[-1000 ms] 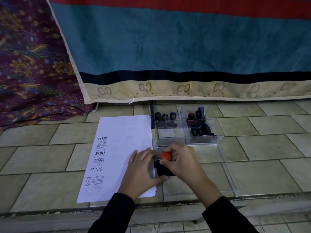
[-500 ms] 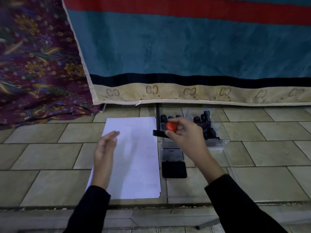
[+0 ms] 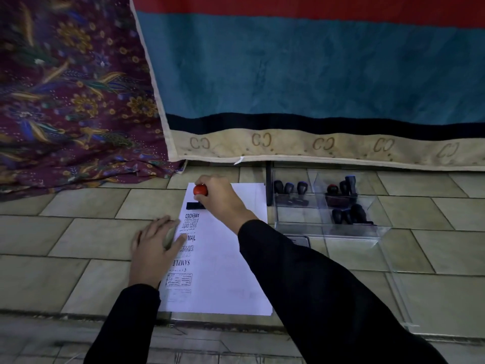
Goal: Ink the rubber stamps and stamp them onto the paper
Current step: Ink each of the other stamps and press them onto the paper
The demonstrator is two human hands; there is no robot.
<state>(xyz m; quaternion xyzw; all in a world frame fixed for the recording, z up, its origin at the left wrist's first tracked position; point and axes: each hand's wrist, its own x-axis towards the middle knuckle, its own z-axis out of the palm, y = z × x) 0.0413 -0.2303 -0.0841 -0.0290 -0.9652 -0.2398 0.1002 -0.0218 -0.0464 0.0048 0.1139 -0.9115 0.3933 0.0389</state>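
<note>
Where the right hand grips the stamp — its shaft is hidden.

Both arms wore long black sleeves of plain, matte cloth — no pattern, logo or cuff trim showed. The left sleeve rose from the lower left of the frame, the right sleeve from the lower right. Each ended at the wrist, leaving the left hand and right hand bare — no rings, watch or gloves.
</note>
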